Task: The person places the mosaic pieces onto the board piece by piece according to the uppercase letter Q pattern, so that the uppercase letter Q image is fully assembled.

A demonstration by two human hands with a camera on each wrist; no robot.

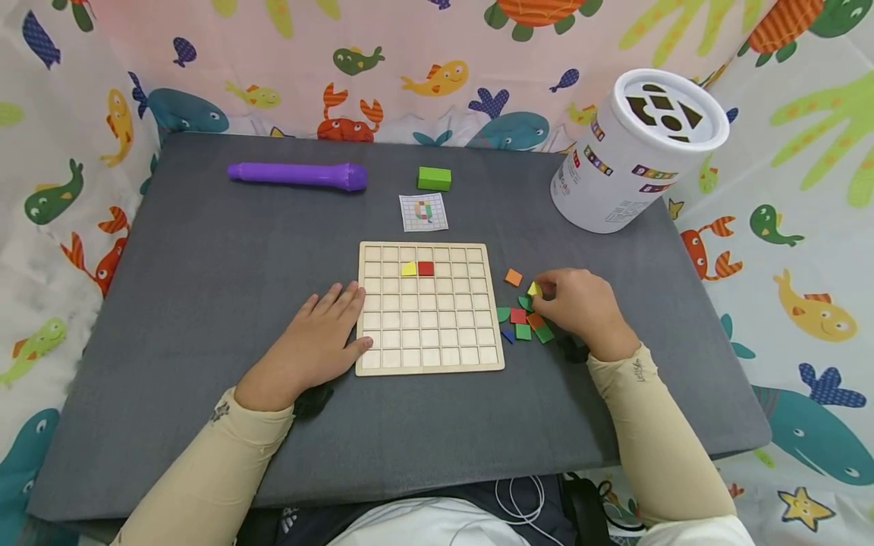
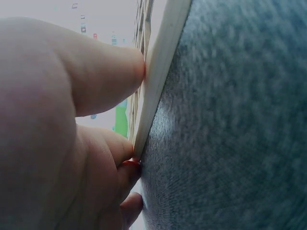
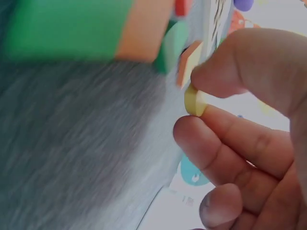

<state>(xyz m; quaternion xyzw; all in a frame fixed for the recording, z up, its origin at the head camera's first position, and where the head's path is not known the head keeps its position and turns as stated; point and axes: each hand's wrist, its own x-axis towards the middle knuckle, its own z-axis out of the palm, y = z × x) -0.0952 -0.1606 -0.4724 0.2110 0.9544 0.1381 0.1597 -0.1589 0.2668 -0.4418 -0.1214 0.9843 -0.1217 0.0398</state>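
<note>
Grey tabletop (image 1: 225,250), mid-frame | right hand (image 1: 580,307) pinches yellow block (image 3: 193,101); probably light, stiff, grip edges | left hand (image 1: 317,345) unclenched, touching board (image 1: 430,318)

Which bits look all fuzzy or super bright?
Right wrist view: the green tile at upper left is blurry, the yellow tile clearer; left wrist view: washed-out, whitish background behind the left hand; head view: the wooden grid board looks fairly crisp.

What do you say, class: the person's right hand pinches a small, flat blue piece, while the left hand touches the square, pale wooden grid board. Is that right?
Not quite: the right hand pinches a small, flat yellow piece, not a blue one, as the right wrist view shows. The left hand does touch the square, pale wooden grid board.
</note>
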